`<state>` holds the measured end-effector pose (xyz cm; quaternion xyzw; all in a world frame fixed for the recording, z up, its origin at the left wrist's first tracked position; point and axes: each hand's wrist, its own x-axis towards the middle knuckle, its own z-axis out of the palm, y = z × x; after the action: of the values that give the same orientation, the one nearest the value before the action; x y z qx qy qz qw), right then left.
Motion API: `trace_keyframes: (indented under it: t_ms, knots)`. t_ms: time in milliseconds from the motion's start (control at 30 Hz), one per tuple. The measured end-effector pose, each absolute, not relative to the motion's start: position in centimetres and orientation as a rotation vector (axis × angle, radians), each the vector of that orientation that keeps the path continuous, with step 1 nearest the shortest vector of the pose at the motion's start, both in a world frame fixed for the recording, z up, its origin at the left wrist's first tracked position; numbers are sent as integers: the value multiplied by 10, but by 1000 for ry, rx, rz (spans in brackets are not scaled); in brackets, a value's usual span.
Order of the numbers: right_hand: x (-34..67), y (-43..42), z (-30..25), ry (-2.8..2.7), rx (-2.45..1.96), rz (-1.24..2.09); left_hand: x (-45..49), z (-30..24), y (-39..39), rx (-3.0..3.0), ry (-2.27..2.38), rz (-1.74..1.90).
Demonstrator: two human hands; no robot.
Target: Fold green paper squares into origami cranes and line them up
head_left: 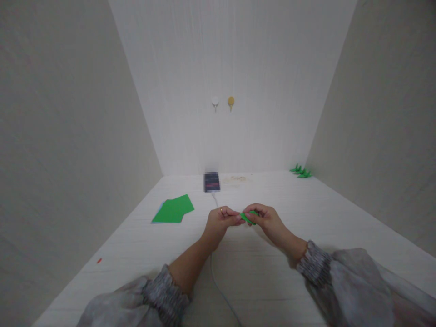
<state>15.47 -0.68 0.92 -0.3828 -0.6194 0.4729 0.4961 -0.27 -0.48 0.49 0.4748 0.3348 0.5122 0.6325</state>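
**Both hands pinch a small green paper piece at mid-frame**

Just below the centre of the frame, the left hand [221, 222] and the right hand [267, 220] meet over the table [316, 218]. Each closes its fingertips on one end of a small folded green paper piece [249, 217]. Neither hand is spread. The paper sits between the two pinches, raised a little off the table as far as can be told. A ring [221, 210] shows on the left hand.

A grey cable [218, 281] runs from the bottom edge of the frame up between the forearms to a small dark device [211, 182], which is blurred, near the back wall. Left of centre lie flat green sheets [173, 210], with a pale blue edge showing under them. Far off at the right, where the table meets the side wall, stands a little row of folded green figures [300, 171]. Two round hooks, one white [215, 102] and one gold [230, 101], hang on the back wall. A red speck [99, 260] lies at lower left.

The risks, as I judge them:
- The piece is small and thin, so uneven pull between the two pinches could tear it or set a crease off line.
- A loosened pinch could let it drop onto the table.
- The cable passes right under the left wrist. A forearm dragging across it could tug the device.
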Motion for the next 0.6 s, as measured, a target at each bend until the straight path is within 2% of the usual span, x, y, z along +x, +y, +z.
trace_keyframes:
  t_ms: [600]
  knots:
    - [156,-7,9,-1542,-913,1165,-2,7,-5,1117,879,1143]
